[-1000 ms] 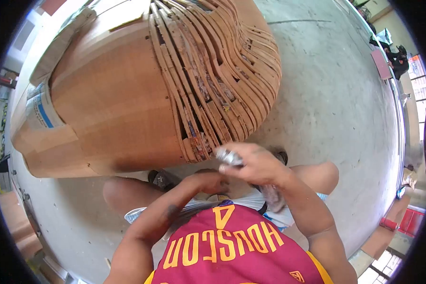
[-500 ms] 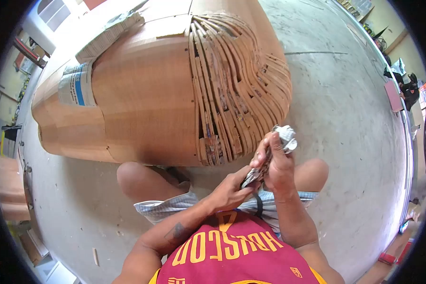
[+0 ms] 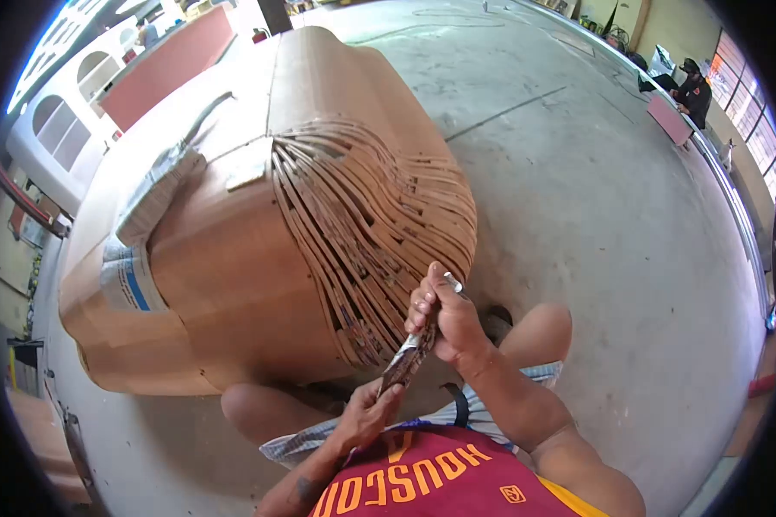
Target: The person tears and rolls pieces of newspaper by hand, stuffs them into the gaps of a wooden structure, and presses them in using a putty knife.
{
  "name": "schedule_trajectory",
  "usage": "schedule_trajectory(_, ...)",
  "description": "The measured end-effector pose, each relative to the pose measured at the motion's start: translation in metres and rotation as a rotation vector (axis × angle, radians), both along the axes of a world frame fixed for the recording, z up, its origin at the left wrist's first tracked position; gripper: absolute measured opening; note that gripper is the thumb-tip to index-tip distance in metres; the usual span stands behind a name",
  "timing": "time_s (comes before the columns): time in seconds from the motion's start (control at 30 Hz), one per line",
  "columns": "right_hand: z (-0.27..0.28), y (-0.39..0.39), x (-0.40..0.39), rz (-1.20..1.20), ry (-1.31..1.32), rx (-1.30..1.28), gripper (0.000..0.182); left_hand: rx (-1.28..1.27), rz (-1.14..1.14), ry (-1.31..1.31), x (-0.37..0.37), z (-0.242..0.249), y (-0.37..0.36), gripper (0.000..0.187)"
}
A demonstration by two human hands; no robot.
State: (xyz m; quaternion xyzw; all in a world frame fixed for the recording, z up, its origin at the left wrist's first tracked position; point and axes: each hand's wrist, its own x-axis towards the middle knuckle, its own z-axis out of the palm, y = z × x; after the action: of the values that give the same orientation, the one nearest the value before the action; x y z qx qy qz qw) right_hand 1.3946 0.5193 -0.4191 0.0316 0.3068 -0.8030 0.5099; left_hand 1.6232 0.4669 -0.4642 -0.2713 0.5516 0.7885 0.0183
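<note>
Between my hands runs a rolled or twisted strip of printed paper (image 3: 410, 353), held at a slant over my lap. My left hand (image 3: 371, 415) grips its lower end. Higher up, my right hand (image 3: 440, 312) is wrapped round the other end, and a pale tip sticks out above the thumb. Just beyond my hands stands a large curved wooden form (image 3: 241, 302), with many thin bent wood strips (image 3: 362, 215) side by side and dark gaps between them.
A stack of folded newspaper (image 3: 157, 194) and a printed sheet (image 3: 132, 280) lie on the form's left part. Bent legs are on both sides of my hands. Far off at the right, a person (image 3: 694, 93) sits by a pink panel (image 3: 669, 119). Grey concrete floor (image 3: 595, 224) surrounds the form.
The view has tilted up and shifted. My hands are farther apart along the paper, which now looks longer and straighter, with less of it bunched above my right hand.
</note>
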Motion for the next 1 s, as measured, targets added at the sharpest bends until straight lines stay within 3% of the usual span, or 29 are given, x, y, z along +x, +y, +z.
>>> schedule_trajectory(0.13, -0.022, 0.000, -0.033, 0.189, -0.003, -0.119, 0.056, -0.395, -0.046, 0.027, -0.018, 0.009, 0.012, 0.030)
schedule_trajectory(0.17, -0.023, 0.002, -0.038, 0.206, -0.084, -0.146, 0.060, -0.373, -0.055, 0.060, -0.020, 0.004, 0.010, 0.035)
schedule_trajectory(0.3, -0.010, 0.011, -0.037, 0.108, -0.099, -0.151, 0.063, -0.252, -0.064, -0.085, -0.022, 0.002, 0.002, 0.042)
schedule_trajectory(0.4, -0.008, 0.020, -0.037, 0.079, -0.042, -0.159, 0.063, -0.303, -0.129, -0.189, -0.026, 0.019, 0.007, 0.042)
schedule_trajectory(0.53, -0.010, 0.031, -0.041, 0.025, 0.052, -0.224, 0.063, -0.596, -0.221, -0.049, -0.042, 0.016, -0.003, 0.043)
schedule_trajectory(0.63, -0.018, 0.031, -0.037, -0.022, 0.156, -0.181, 0.065, -0.815, -0.303, -0.186, -0.063, 0.045, -0.006, 0.047)
schedule_trajectory(0.73, -0.032, 0.027, -0.035, -0.036, 0.056, -0.229, 0.062, -0.702, -0.272, -0.159, -0.079, 0.030, 0.001, 0.046)
schedule_trajectory(0.77, -0.037, 0.027, -0.036, -0.037, -0.015, -0.252, 0.062, -0.549, -0.230, -0.160, -0.082, 0.002, 0.005, 0.046)
schedule_trajectory(0.87, -0.037, 0.019, -0.043, -0.268, 0.378, -0.003, 0.061, -0.380, -0.052, -0.027, -0.075, -0.025, 0.023, 0.045)
schedule_trajectory(0.9, -0.043, 0.033, -0.054, -0.271, 0.758, 0.155, 0.065, -0.348, -0.043, -0.044, -0.067, -0.034, 0.023, 0.048)
schedule_trajectory(1.0, -0.020, 0.041, -0.043, -0.417, 1.425, 0.201, 0.064, -0.225, -0.055, -0.147, -0.034, -0.023, -0.002, 0.051)
